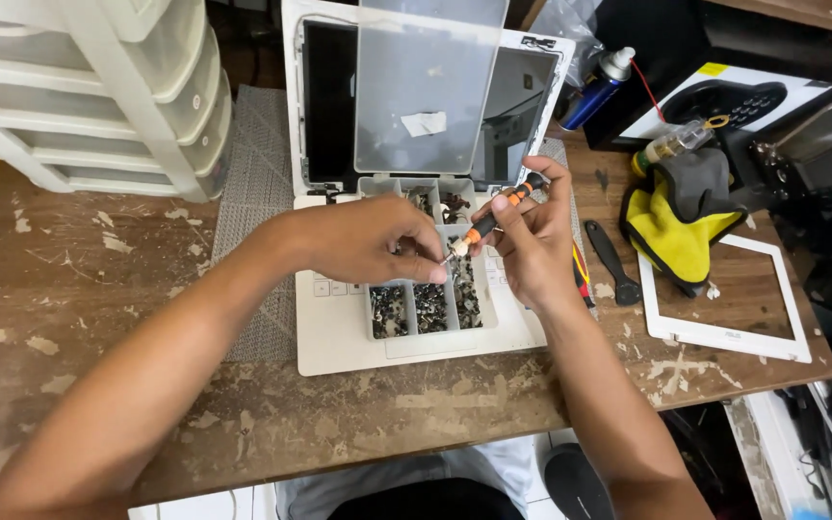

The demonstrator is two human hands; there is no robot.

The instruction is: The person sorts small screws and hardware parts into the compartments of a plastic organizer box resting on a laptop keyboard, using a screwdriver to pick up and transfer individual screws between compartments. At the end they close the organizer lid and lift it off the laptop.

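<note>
A worn wooden bench (98, 289) with flaking paint carries an open white laptop (339, 337), and a clear compartment box (426, 299) of small screws lies on its keyboard. The right hand (532, 241) is closed around an orange-and-black screwdriver (498, 214), its tip slanting down-left over the box. The left hand (368, 241) pinches at that tip; what it holds is too small to tell.

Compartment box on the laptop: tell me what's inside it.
The compartment box holds small dark screws, sorted into its front sections. Both hands cover the middle compartments, so their contents can't be seen.
</note>
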